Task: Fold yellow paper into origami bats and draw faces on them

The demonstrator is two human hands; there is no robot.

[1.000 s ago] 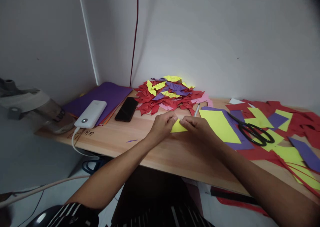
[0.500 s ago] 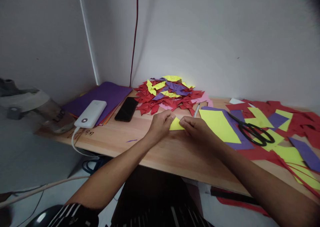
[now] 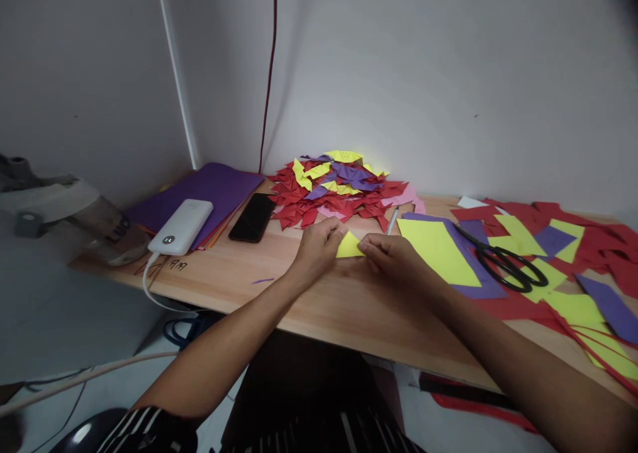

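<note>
A small folded piece of yellow paper (image 3: pixel 349 246) is held between my two hands, just above the table's front half. My left hand (image 3: pixel 319 242) pinches its left side, the thumb lying along the top. On the right corner, my right hand (image 3: pixel 387 248) grips it between thumb and curled fingers. Parts of the paper are hidden by the fingers. Behind the hands lies a heap of folded paper shapes (image 3: pixel 343 204) in red, yellow, purple and pink. Close to my right hand are a pen (image 3: pixel 393 220) and a yellow sheet (image 3: pixel 441 254) on a purple one.
Black scissors (image 3: pixel 503 260) lie among paper scraps (image 3: pixel 598 234) on the right. On the left are a phone (image 3: pixel 252 218), a white power bank (image 3: pixel 182 227) with a cable, purple sheets (image 3: pixel 224 181) and a clear container (image 3: pixel 104 230). A wall stands behind the table (image 3: pixel 299 307).
My left hand has shifted slightly left, and a little more of the yellow paper shows between the hands. My right hand stays nearly in place.
</note>
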